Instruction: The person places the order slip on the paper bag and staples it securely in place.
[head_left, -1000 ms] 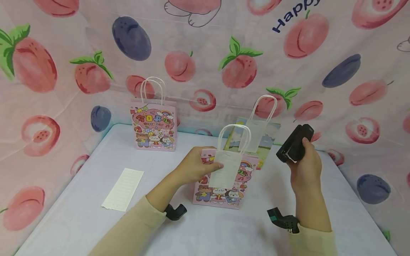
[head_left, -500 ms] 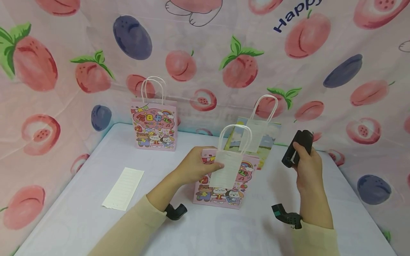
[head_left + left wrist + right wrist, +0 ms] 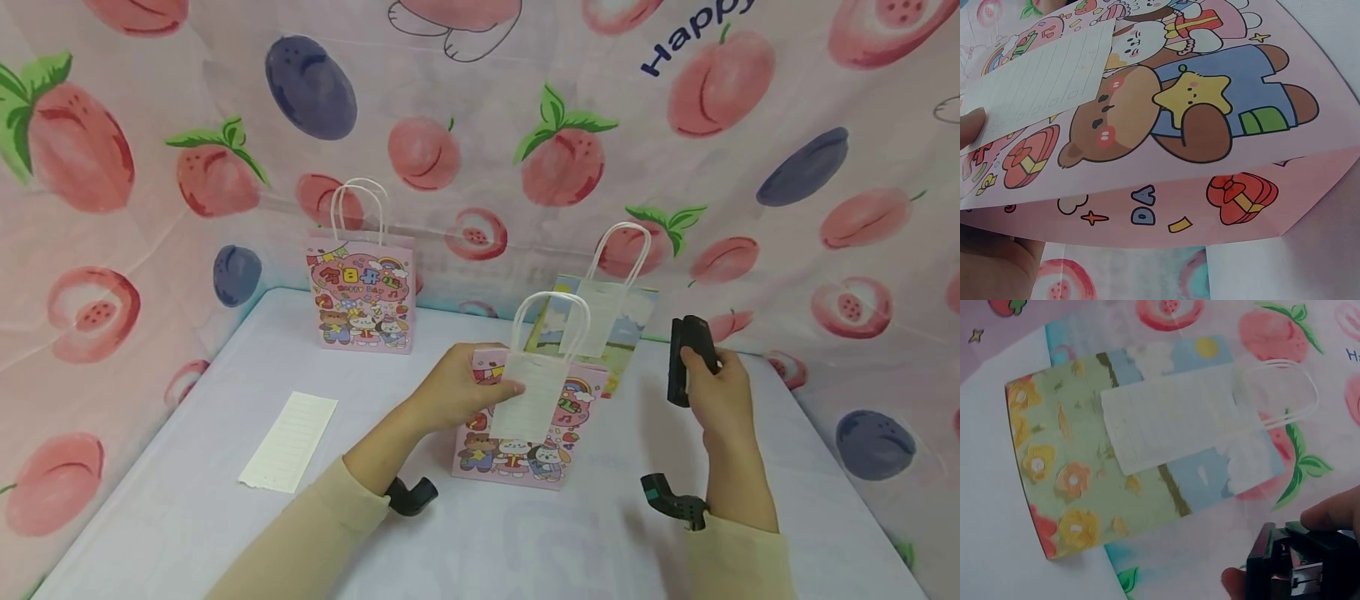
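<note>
My left hand (image 3: 457, 392) pinches the top of a pink cartoon paper gift bag (image 3: 513, 460) with white handles. Its thumb presses a lined paper slip (image 3: 531, 404) flat against the bag's front. In the left wrist view the slip (image 3: 1041, 81) lies beside the printed bear, and the other fingers (image 3: 997, 265) are behind the bag, partly hidden. Off to the right, my right hand (image 3: 722, 396) grips a black stapler (image 3: 692, 354) above the table, apart from the bag. The right wrist view shows the stapler's (image 3: 1304, 569) front end, with metal inside.
A second pink bag (image 3: 362, 300) stands at the back left. Behind the held bag is a landscape-print bag (image 3: 626, 337) with a pale slip (image 3: 1172, 419) on its front. Another lined slip (image 3: 288, 442) lies on the white table (image 3: 480, 550). Fruit-print cloth (image 3: 495, 75) hangs behind.
The right hand has turned the stapler more upright and moved it slightly right and lower in view. The left hand, bag and slip have stayed in place.
</note>
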### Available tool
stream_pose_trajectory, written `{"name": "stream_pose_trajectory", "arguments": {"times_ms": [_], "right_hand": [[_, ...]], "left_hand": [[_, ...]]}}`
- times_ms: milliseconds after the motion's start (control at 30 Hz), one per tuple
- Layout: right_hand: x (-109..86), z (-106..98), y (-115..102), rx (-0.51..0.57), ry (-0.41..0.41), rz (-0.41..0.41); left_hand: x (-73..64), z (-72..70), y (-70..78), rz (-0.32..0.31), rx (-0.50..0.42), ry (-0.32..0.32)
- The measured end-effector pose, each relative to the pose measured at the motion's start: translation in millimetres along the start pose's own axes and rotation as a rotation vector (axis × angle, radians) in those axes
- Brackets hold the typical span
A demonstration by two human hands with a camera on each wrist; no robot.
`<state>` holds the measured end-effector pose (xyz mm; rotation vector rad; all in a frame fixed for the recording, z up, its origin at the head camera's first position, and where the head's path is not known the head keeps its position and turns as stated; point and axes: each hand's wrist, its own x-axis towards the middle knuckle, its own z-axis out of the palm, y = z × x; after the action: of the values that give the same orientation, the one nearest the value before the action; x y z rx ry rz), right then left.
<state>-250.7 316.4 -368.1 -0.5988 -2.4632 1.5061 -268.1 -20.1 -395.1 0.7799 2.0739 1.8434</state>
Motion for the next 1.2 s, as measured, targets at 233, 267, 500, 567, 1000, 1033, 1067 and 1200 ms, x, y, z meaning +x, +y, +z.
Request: {"name": "stream_pose_trajectory", "arguments": {"times_ms": [233,267,500,567,1000,1033,1067,1200], "right_hand": [[6.8,2,14,-0.238,-0.129,-0.024],[7.9,3,16,-0.265,-0.158,-0.023],[14.1,7,27,-0.382,-0.264,-0.025],[16.1,9,31,-0.404,-0.281,-0.021],[25.2,18,43,-0.529,-0.343,0.028],[25.5,19,43,-0.541,-0.349,0.030],[25.9,19,44,-0.551,-0.356,0.029],[26.7,19,46,-0.579,-0.367,0.025]], "left_hand": [[-0.7,-0.1,0.5,0.010,0.001,-0.001],[-0.7,-0.2,0.0,0.010,0.002,-0.001],[-0.8,0.2,-1.1,0.012,0.007,-0.001],[-0.7,0.4,-1.3,0.018,0.010,-0.001],[0.0,-0.5,0.1,0.025,0.017,-0.001],[0.2,-0.4,0.2,0.024,0.018,0.000],[0.4,-0.3,0.2,0.024,0.018,-0.001],[-0.1,-0.2,1.2,0.023,0.016,-0.002]]}}
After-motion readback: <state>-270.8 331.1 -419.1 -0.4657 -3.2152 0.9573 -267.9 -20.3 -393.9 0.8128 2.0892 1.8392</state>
